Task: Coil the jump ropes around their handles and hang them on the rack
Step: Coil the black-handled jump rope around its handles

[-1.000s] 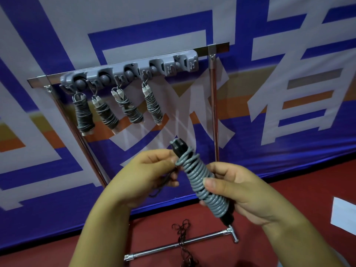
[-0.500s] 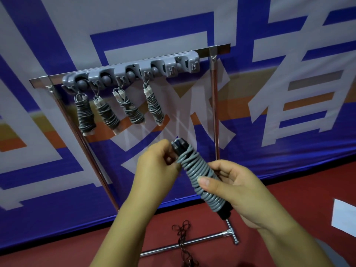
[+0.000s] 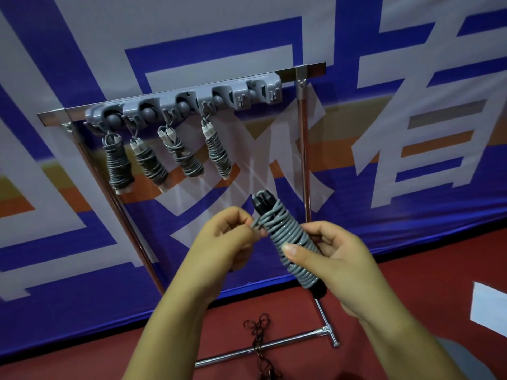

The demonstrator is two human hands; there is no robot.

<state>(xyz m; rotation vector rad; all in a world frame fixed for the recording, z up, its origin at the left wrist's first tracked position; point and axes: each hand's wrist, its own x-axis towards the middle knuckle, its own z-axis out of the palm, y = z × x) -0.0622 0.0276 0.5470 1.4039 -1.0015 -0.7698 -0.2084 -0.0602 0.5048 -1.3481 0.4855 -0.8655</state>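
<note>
**Fifth rope bundle held below the rack**

A person's right hand (image 3: 336,259) grips a black-handled jump rope (image 3: 288,239) wound in grey cord, tilted, just below the grey rack (image 3: 186,102). The left hand (image 3: 227,239) pinches the cord's loose end beside the handle tops. Four coiled ropes (image 3: 164,157) hang from the rack's left hooks before a blue banner (image 3: 411,187).
</note>
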